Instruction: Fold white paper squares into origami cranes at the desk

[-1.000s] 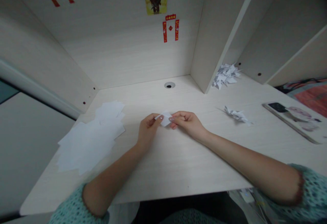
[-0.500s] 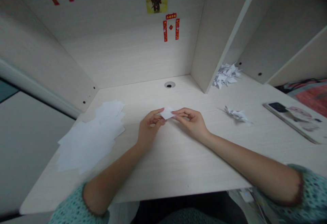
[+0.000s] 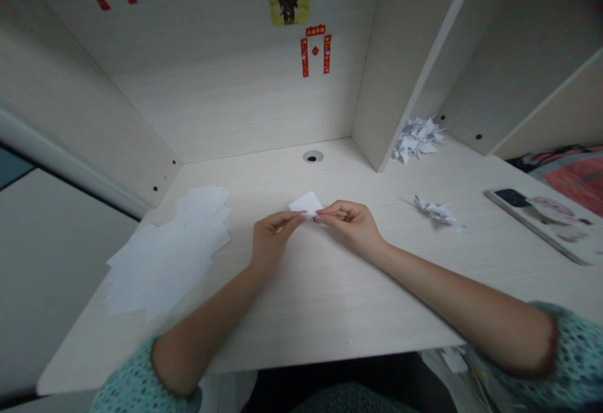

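A small piece of white paper (image 3: 306, 202), partly folded, is held just over the desk between my two hands. My left hand (image 3: 276, 234) pinches its near edge between thumb and fingertips. On the opposite side, my right hand (image 3: 352, 223) pinches the paper's right corner, fingers curled. Both sets of fingertips nearly meet at the near edge and cover part of it. To the left lies a spread stack of white paper sheets (image 3: 164, 256). Right of my right hand rest several folded white paper pieces (image 3: 439, 212) in a narrow cluster.
A heap of folded paper (image 3: 418, 140) sits behind the upright divider (image 3: 409, 68). A phone (image 3: 537, 221) in a decorated case lies at the right, near red fabric (image 3: 577, 177). The desk (image 3: 301, 312) has a round cable hole (image 3: 313, 156) at the back.
My left hand has shifted its grip down to the paper's near edge, its fingers closer to my right hand. The paper has turned, and more of its far side shows.
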Demonstrator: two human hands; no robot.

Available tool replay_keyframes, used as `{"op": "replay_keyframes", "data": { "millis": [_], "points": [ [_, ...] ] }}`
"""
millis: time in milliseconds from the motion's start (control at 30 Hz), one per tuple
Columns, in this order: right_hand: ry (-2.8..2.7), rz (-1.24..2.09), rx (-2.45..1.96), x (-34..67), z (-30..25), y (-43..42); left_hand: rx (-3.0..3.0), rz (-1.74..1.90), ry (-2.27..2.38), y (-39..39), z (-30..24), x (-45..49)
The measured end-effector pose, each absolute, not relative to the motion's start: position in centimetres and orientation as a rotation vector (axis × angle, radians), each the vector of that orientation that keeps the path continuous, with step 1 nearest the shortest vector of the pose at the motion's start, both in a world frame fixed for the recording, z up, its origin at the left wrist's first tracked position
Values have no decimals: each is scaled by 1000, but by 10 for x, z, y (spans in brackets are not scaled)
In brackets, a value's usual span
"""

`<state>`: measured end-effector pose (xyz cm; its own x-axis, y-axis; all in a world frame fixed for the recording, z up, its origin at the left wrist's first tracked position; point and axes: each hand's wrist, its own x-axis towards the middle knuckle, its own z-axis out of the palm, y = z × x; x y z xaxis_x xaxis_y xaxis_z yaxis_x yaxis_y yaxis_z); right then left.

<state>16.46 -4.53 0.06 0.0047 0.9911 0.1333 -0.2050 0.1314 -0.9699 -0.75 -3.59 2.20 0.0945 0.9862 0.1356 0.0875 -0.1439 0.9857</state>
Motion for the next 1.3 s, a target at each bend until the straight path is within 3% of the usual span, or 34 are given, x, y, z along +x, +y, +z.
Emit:
{"op": "replay_keyframes", "data": {
  "millis": [667,1300],
  "points": [
    [-984,1326,-903,160,0,-46,1040,1247,1038,-41,12,2],
    [-986,1347,-906,159,-1,-48,1190,1323,1048,-44,18,1]
  ]
}}
